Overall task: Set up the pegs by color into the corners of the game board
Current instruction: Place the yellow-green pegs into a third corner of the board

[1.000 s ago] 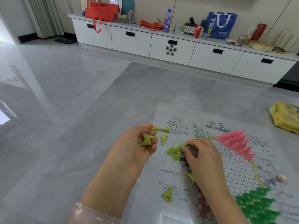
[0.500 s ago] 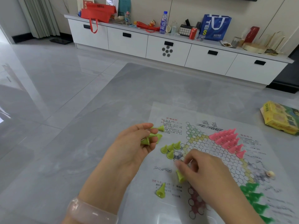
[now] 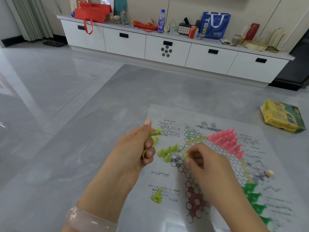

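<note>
Grey table [image 3: 83, 156] carries paper game board [image 3: 234, 168]. Left hand [image 3: 133, 153] clutches several spare yellow-green pegs [image 3: 154, 133]. Right hand [image 3: 203, 162] pinches one peg, mostly hidden, just right of four standing pegs [image 3: 167, 152]. Likely light, stiff, slick plastic cones; best pinched at the narrow tip, base down. One stray peg [image 3: 157, 195] lies nearer the body

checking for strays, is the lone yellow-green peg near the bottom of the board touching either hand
Apart. The head view shows the lone yellow-green peg lying by itself on the game board, with bare board between it and both the left hand and the right hand.
</note>
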`<move>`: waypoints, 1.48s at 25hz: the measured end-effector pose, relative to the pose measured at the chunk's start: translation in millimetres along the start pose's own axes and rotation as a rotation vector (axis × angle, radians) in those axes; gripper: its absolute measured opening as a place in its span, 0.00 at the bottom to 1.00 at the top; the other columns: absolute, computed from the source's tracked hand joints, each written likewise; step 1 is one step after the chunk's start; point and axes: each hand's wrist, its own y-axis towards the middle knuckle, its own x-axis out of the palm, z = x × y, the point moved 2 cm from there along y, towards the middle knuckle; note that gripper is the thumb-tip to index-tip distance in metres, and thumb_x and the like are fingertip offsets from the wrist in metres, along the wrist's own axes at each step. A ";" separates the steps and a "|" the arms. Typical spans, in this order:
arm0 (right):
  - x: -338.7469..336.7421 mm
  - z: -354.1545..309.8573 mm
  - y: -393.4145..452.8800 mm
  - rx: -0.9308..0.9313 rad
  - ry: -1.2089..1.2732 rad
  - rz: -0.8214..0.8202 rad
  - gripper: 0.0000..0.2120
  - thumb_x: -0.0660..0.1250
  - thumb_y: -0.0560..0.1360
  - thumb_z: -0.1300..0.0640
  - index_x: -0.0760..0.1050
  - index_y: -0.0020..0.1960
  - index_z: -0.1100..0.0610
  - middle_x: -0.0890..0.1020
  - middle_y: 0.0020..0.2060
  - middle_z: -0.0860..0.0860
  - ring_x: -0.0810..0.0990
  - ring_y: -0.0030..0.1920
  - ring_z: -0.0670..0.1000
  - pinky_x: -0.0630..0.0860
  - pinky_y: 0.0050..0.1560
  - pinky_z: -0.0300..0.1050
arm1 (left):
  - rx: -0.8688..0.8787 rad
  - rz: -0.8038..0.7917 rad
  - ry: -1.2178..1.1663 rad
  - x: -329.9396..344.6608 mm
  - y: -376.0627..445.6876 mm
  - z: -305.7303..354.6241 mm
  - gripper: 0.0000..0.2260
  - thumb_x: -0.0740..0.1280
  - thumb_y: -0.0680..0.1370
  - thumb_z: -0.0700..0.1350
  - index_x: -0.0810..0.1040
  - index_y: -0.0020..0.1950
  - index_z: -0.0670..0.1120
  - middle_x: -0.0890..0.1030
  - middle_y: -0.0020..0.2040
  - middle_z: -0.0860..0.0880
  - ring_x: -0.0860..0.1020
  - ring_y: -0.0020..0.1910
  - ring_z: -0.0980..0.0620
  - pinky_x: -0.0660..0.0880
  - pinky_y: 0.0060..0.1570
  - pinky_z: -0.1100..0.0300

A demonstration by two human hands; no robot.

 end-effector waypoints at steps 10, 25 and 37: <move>26.5 9.4 15.7 0.017 0.024 0.092 0.04 0.68 0.72 0.59 0.77 0.42 0.51 0.81 0.38 0.46 0.78 0.39 0.44 0.74 0.43 0.39 | 0.052 -0.021 0.095 -10.2 3.5 3.0 0.06 0.65 0.74 0.34 0.76 0.42 0.44 0.81 0.33 0.51 0.65 0.20 0.58 0.62 0.18 0.69; 33.8 7.0 16.1 -0.038 -0.079 0.108 0.02 0.68 0.72 0.59 0.77 0.42 0.52 0.79 0.38 0.45 0.76 0.38 0.44 0.72 0.40 0.39 | 0.130 0.011 0.221 -16.5 0.5 6.9 0.04 0.66 0.74 0.37 0.75 0.47 0.43 0.83 0.34 0.52 0.65 0.19 0.58 0.62 0.20 0.68; 3.8 -13.0 6.8 -0.051 0.377 0.052 0.05 0.67 0.71 0.56 0.79 0.40 0.47 0.82 0.37 0.41 0.78 0.36 0.38 0.71 0.38 0.27 | 0.328 -0.128 0.781 -8.6 2.5 -7.0 0.08 0.71 0.71 0.45 0.71 0.40 0.53 0.75 0.30 0.57 0.68 0.21 0.62 0.63 0.25 0.72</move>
